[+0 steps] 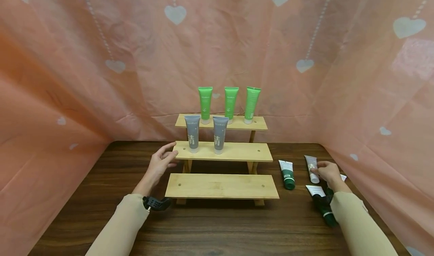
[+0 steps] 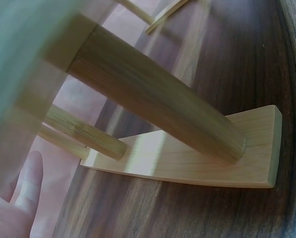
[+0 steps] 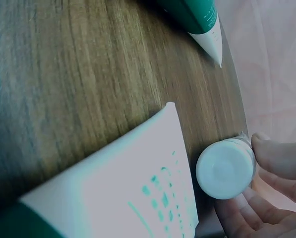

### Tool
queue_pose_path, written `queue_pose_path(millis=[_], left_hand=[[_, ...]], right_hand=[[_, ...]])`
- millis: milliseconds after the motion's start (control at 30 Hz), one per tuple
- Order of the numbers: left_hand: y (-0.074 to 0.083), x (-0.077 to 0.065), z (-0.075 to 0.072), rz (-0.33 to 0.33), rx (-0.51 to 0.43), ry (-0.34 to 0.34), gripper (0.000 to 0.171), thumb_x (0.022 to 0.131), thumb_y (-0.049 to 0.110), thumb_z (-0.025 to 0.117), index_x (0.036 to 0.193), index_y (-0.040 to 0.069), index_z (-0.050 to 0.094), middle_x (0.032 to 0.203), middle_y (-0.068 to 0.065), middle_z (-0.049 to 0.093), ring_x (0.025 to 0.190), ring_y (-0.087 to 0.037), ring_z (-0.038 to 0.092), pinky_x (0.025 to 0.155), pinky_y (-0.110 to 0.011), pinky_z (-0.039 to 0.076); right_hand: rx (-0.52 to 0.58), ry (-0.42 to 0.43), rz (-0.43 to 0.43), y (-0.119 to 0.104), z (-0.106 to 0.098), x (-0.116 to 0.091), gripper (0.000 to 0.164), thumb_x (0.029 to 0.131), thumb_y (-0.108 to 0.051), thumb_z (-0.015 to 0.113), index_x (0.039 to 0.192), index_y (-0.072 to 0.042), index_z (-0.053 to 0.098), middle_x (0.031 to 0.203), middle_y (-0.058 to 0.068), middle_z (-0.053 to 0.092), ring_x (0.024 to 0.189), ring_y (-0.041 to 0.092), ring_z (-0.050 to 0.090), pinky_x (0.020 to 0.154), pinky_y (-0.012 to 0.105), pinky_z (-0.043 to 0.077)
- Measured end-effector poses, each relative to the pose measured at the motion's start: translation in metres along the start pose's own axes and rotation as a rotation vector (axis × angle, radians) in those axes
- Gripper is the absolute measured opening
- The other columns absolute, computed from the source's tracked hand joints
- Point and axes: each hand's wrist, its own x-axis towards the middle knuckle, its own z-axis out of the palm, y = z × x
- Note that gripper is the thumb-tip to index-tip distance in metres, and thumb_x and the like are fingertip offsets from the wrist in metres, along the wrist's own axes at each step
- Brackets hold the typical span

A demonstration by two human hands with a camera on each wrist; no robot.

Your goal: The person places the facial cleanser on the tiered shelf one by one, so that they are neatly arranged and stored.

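Note:
At the left end of the middle shelf of a three-tier wooden display stand [image 1: 222, 186], my left hand [image 1: 162, 160] rests with thumb and fingertips right at the board's edge. The left wrist view shows the stand's round legs and foot [image 2: 257, 148], with a finger at lower left. On the right, the thumb and fingers of my right hand [image 1: 329, 172] grip a grey squeeze tube [image 1: 311, 165], its white cap [image 3: 224, 169] facing the wrist camera. Green-and-white tubes [image 1: 287, 175] lie close by, some partly hidden under the right forearm.
Three bright green tubes [image 1: 205, 101] stand caps down on the top shelf, and two grey tubes [image 1: 192, 135] stand on the middle one. A pink curtain [image 1: 217, 56] with white hearts surrounds the dark wooden table [image 1: 237, 229] at back and sides.

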Motion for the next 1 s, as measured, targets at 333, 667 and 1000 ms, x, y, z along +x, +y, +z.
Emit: queue_pose_path(millis=[333,667,1000], left_hand=[[0.018,-0.009,0.002,-0.016,-0.016,-0.036,0.050,0.092,0.021,0.060,0.138,0.009,0.044,0.103,-0.012,0.062,0.090,-0.024,0.061,0.088,-0.054,0.045],[0.006,-0.001,0.000,-0.014,-0.029,-0.032,0.049,0.090,0.023,0.063,0.135,0.012,0.048,0.098,-0.007,0.063,0.088,-0.018,0.061,0.086,-0.053,0.046],[-0.004,0.002,-0.002,0.003,0.015,-0.017,0.052,0.087,0.037,0.064,0.134,0.019,0.050,0.108,-0.013,0.063,0.088,-0.021,0.062,0.083,-0.046,0.050]], right_hand=[[-0.061,0.009,0.012,-0.003,0.003,0.001,0.073,0.084,-0.021,0.069,0.130,0.020,0.030,0.124,0.039,0.035,0.103,0.042,0.049,0.082,0.043,0.048],[-0.070,-0.037,0.032,-0.003,0.007,0.003,0.084,0.084,-0.025,0.070,0.136,0.020,0.021,0.130,0.041,0.029,0.109,0.043,0.043,0.083,0.044,0.046],[-0.100,-0.043,-0.009,-0.003,0.010,0.002,0.070,0.084,-0.015,0.065,0.133,0.019,0.029,0.131,0.041,0.028,0.116,0.049,0.036,0.091,0.054,0.039]])
